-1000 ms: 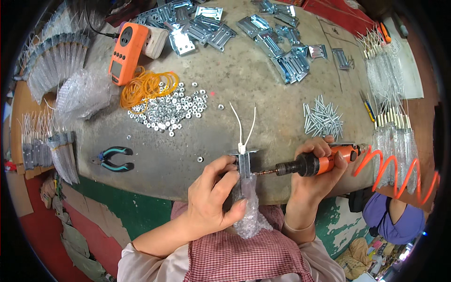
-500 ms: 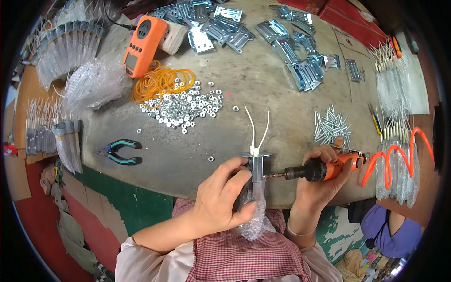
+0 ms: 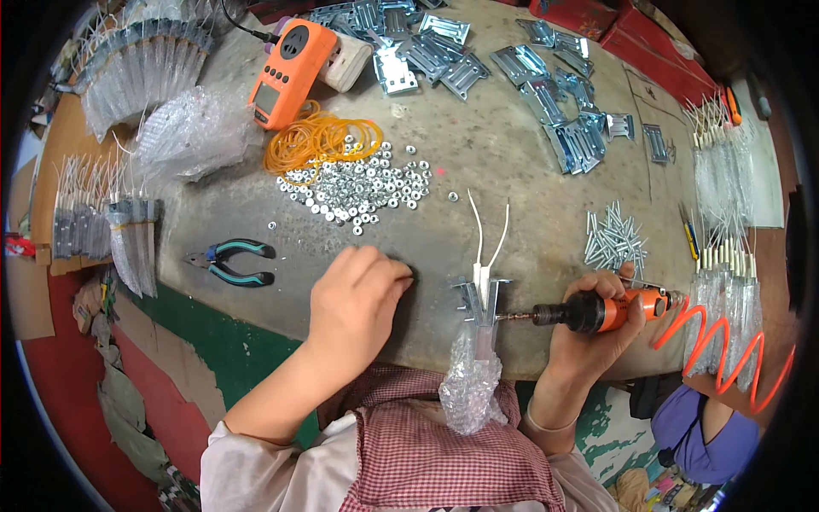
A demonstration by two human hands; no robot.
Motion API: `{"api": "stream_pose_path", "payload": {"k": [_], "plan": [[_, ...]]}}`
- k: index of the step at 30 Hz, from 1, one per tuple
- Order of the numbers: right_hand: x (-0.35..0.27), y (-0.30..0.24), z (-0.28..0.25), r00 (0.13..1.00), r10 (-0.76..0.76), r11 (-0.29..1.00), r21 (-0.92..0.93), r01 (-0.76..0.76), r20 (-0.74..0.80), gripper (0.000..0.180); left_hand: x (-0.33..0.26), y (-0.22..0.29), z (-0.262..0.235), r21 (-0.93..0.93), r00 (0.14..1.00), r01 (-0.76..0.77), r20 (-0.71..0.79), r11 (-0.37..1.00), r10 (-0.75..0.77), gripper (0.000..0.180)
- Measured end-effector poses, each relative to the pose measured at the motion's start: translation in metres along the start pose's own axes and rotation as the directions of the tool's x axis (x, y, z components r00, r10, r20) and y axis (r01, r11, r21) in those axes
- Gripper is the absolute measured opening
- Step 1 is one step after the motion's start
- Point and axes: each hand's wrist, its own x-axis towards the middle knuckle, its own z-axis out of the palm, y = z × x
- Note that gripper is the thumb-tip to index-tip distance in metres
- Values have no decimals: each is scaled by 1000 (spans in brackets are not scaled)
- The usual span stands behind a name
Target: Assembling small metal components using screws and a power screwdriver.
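In my right hand [image 3: 589, 328] is an orange and black air screwdriver [image 3: 610, 311], fingers wrapped round its body. Its bit points left and meets, or nearly meets, a flat metal part [image 3: 483, 328] with two white wires and a bracket at its top. Bubble wrap [image 3: 471, 388] covers the lower part, which hangs over the table's near edge. My left hand [image 3: 358, 294] is apart from it, resting low over the tabletop with its fingers bent and pinched together. Whatever lies under the fingertips is hidden. Beyond it is a pile of small flanged nuts [image 3: 358, 192].
Left of the hand lie teal-handled pliers [image 3: 235, 261]. Orange rubber bands [image 3: 320, 145] and an orange socket meter [image 3: 294, 72] sit behind the nuts. Screws [image 3: 614, 239] lie at right, metal brackets [image 3: 576, 145] farther back. Wrapped parts [image 3: 725, 316] flank a coiled orange hose [image 3: 725, 337].
My left hand has let go of the wrapped metal part and moved left onto the tabletop, covering where a loose nut lay. The right hand still holds the screwdriver. The whole view has shifted slightly.
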Motion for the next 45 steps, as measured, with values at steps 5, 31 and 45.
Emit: {"api": "stream_pose_path", "payload": {"k": [5,31,45], "plan": [[0,0,-1,1000,1,1000,-2,-1,7,36,9,-5,-4,12,998,60,28,998,-60,17],[-1,4,7,993,-16,1000,15,18,-113,30,-9,38,6,-768,916,393,282,506,-284,12],[3,11,14,991,26,999,49,-20,-128,27,-3,40,7,-661,936,352,227,663,-271,11]]}}
